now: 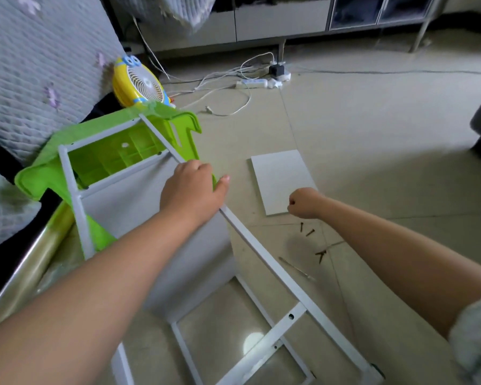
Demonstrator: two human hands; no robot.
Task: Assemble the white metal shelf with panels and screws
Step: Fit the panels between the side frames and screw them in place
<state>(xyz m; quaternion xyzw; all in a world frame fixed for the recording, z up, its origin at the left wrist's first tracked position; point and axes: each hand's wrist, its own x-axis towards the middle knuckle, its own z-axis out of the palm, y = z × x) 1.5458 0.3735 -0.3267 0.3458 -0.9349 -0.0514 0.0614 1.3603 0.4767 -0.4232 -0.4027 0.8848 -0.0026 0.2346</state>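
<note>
left hand [190, 187] gripped the white metal shelf frame's long rail [264, 257]. right hand [303, 202] was fisted above the flat white panel [281, 179], contents unclear; dark screws [307, 230] lay nearby.

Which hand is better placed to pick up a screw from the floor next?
Right. The right hand hovers just above the screws beside the white panel, while the left hand holds the shelf frame.

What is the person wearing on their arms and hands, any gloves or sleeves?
No gloves: the left hand and right hand are bare, with no rings or watch visible. Both forearms are uncovered. Only a light grey sleeve shows on the right upper arm, at the frame's edge.
</note>
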